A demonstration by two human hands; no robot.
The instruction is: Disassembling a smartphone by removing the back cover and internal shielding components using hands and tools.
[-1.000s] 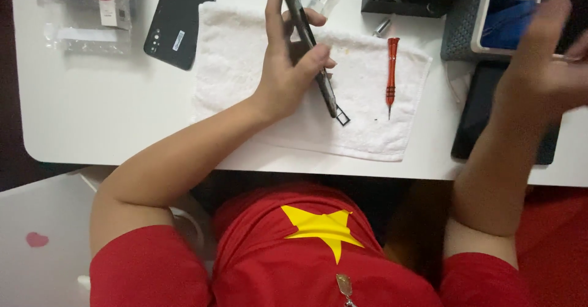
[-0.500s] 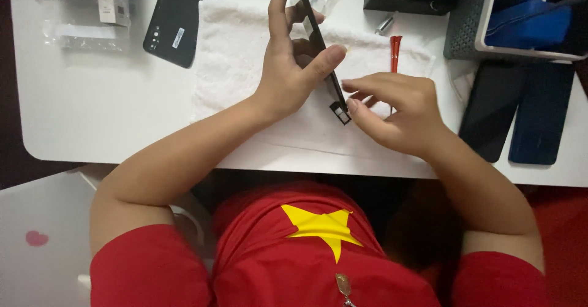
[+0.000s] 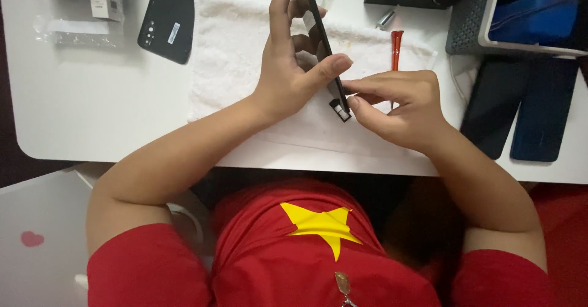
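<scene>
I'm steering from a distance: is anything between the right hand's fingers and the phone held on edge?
Nothing visible. The right hand has its fingertips at the lower edge of the phone, which the left hand holds above the white towel.

I'm at a phone repair bench: my white table (image 3: 92,111) holds a work towel (image 3: 233,49), a red pry tool (image 3: 396,46), loose phone back covers (image 3: 174,16) and a parts tray (image 3: 471,19).

The dark phone (image 3: 320,43) stands edge-on, its top cut off by the frame's upper edge and its faces unseen. The left hand (image 3: 293,68) covers its middle. The right hand (image 3: 398,105) hides whatever its fingertips pinch, perhaps a small tray.
</scene>
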